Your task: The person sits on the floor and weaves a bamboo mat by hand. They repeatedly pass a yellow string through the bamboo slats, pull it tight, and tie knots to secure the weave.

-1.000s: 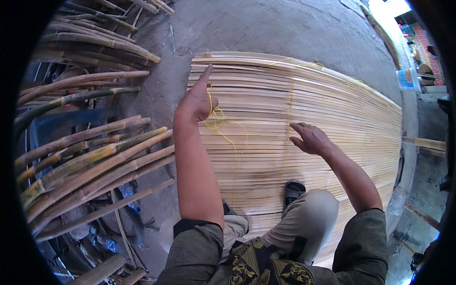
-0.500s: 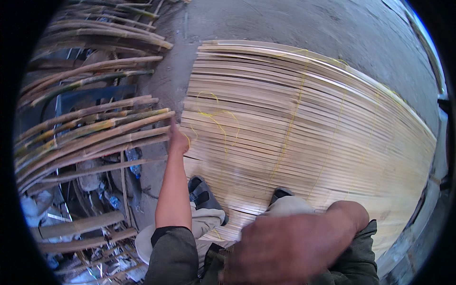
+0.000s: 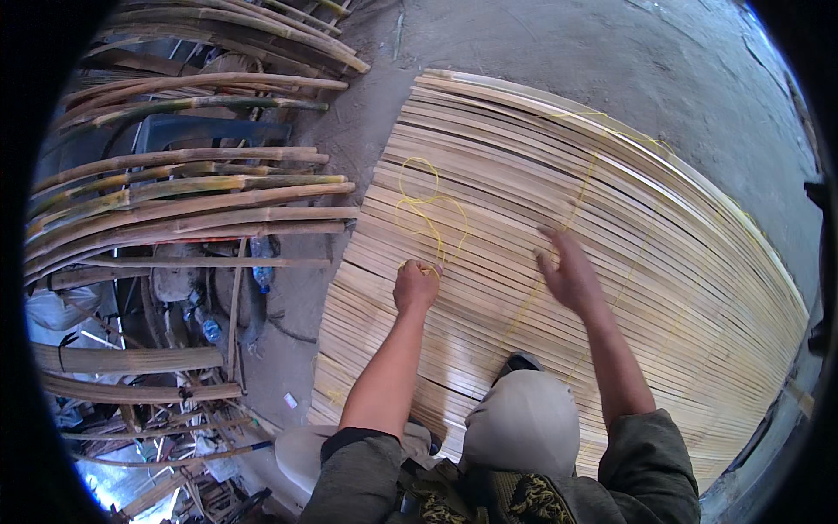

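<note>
The mat (image 3: 489, 210), made of many thin pale slats lying side by side, is spread on the grey floor (image 3: 559, 44) in front of the person and reaches under the legs. The left hand (image 3: 417, 286) is low over the mat's left part, its fingers curled and closed on a yellow string (image 3: 434, 229). From that hand the string runs away across the slats and lies on them in loose loops. The right hand (image 3: 572, 275) is over the middle of the mat, well apart from the left, with the thumb held away from the other fingers; it is somewhat blurred, and whether it touches the slats cannot be told. Near it, a yellow cord (image 3: 590, 177) crosses the slats. The person's knee (image 3: 521, 428) is bent above the mat, a dark shoe (image 3: 518, 363) just beyond it. Left of the mat, bamboo poles (image 3: 192, 194) lie in rows, their ends toward it, with a blue plastic thing (image 3: 205, 131) among them and a clear bottle (image 3: 263, 265) just below.
</note>
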Action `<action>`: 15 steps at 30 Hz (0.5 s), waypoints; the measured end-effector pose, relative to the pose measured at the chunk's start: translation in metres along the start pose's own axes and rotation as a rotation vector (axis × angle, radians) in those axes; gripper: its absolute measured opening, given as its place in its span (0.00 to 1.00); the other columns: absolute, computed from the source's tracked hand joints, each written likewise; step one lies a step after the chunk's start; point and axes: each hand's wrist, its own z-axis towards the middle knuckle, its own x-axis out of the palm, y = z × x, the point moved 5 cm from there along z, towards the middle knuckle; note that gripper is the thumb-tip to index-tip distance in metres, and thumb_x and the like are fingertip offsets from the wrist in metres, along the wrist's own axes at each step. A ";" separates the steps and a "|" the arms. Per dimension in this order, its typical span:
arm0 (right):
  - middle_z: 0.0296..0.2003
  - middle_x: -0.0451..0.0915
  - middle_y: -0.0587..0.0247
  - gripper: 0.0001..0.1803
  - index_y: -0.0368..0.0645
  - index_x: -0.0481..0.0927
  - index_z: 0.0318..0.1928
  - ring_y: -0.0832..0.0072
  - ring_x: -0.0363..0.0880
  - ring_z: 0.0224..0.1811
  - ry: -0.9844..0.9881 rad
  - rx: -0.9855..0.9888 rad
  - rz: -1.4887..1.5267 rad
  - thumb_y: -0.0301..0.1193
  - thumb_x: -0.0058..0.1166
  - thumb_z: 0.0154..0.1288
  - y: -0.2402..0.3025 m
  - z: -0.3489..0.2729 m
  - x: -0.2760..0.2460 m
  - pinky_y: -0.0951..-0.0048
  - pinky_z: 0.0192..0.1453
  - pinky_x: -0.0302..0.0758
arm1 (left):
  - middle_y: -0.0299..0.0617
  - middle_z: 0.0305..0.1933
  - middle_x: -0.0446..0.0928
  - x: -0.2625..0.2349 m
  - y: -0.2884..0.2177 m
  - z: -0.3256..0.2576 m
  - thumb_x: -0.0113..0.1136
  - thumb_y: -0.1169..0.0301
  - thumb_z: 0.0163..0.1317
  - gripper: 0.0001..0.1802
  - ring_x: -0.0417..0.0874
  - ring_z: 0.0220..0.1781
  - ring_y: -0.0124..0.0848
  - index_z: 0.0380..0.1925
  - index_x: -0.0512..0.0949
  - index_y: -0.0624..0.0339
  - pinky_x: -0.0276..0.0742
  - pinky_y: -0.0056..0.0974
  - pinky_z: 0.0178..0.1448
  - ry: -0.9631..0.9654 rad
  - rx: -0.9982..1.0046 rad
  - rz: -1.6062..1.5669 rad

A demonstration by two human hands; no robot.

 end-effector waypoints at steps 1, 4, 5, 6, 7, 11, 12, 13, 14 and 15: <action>0.66 0.74 0.44 0.27 0.41 0.75 0.65 0.47 0.72 0.69 0.077 0.003 -0.208 0.43 0.56 0.73 -0.017 -0.011 0.023 0.51 0.69 0.72 | 0.50 0.44 0.85 0.010 0.001 -0.002 0.70 0.56 0.60 0.17 0.86 0.48 0.48 0.38 0.85 0.58 0.81 0.49 0.52 -0.062 0.013 -0.016; 0.74 0.63 0.44 0.34 0.42 0.70 0.70 0.40 0.58 0.77 0.150 0.092 -0.532 0.47 0.57 0.70 -0.051 -0.048 0.082 0.44 0.73 0.67 | 0.50 0.40 0.86 0.035 0.014 0.001 0.71 0.58 0.60 0.16 0.87 0.42 0.49 0.36 0.85 0.60 0.82 0.47 0.49 -0.130 0.014 -0.092; 0.75 0.60 0.44 0.35 0.42 0.69 0.71 0.39 0.55 0.78 0.167 0.111 -0.455 0.48 0.57 0.70 -0.057 -0.054 0.096 0.42 0.73 0.65 | 0.50 0.40 0.86 0.040 0.021 0.005 0.71 0.58 0.61 0.16 0.87 0.41 0.49 0.36 0.85 0.61 0.82 0.47 0.49 -0.124 0.003 -0.114; 0.77 0.58 0.44 0.37 0.42 0.68 0.71 0.38 0.51 0.79 0.187 0.143 -0.397 0.49 0.57 0.70 -0.062 -0.058 0.108 0.40 0.74 0.64 | 0.49 0.39 0.86 0.041 0.021 0.008 0.70 0.59 0.61 0.15 0.87 0.39 0.47 0.36 0.84 0.61 0.82 0.46 0.47 -0.169 0.097 -0.114; 0.78 0.55 0.45 0.38 0.42 0.67 0.72 0.36 0.48 0.80 0.205 0.202 -0.346 0.50 0.57 0.70 -0.067 -0.062 0.114 0.38 0.75 0.62 | 0.48 0.38 0.85 0.040 0.020 0.012 0.69 0.60 0.62 0.15 0.87 0.36 0.45 0.36 0.83 0.61 0.82 0.45 0.44 -0.200 0.185 -0.116; 0.80 0.50 0.46 0.42 0.43 0.63 0.74 0.38 0.44 0.82 0.238 0.210 -0.511 0.52 0.58 0.67 -0.067 -0.070 0.124 0.34 0.74 0.62 | 0.42 0.33 0.83 0.044 0.024 0.017 0.64 0.63 0.66 0.11 0.82 0.26 0.33 0.38 0.77 0.58 0.80 0.40 0.29 0.140 0.069 -0.550; 0.80 0.51 0.43 0.43 0.42 0.63 0.74 0.37 0.45 0.82 0.229 0.202 -0.505 0.51 0.60 0.66 -0.066 -0.069 0.124 0.35 0.75 0.62 | 0.39 0.31 0.79 0.043 0.023 0.009 0.58 0.67 0.66 0.08 0.77 0.22 0.28 0.39 0.76 0.58 0.77 0.38 0.25 0.305 -0.063 -0.992; 0.79 0.51 0.41 0.44 0.42 0.64 0.74 0.35 0.46 0.81 0.235 0.195 -0.507 0.51 0.61 0.65 -0.065 -0.069 0.124 0.37 0.76 0.62 | 0.38 0.31 0.79 0.031 0.015 0.006 0.58 0.65 0.67 0.08 0.75 0.20 0.26 0.40 0.75 0.57 0.75 0.36 0.23 0.392 -0.069 -1.058; 0.79 0.52 0.39 0.44 0.42 0.64 0.74 0.34 0.47 0.80 0.243 0.193 -0.529 0.51 0.63 0.64 -0.064 -0.068 0.124 0.39 0.77 0.62 | 0.37 0.31 0.79 0.013 0.006 0.004 0.59 0.64 0.69 0.08 0.72 0.18 0.24 0.40 0.74 0.56 0.73 0.34 0.21 0.482 -0.070 -1.133; 0.79 0.50 0.41 0.45 0.42 0.62 0.75 0.35 0.45 0.81 0.252 0.199 -0.523 0.52 0.62 0.65 -0.063 -0.067 0.126 0.37 0.76 0.62 | 0.36 0.31 0.78 -0.006 -0.003 0.000 0.59 0.63 0.70 0.09 0.69 0.16 0.22 0.41 0.73 0.55 0.70 0.33 0.18 0.564 -0.101 -1.184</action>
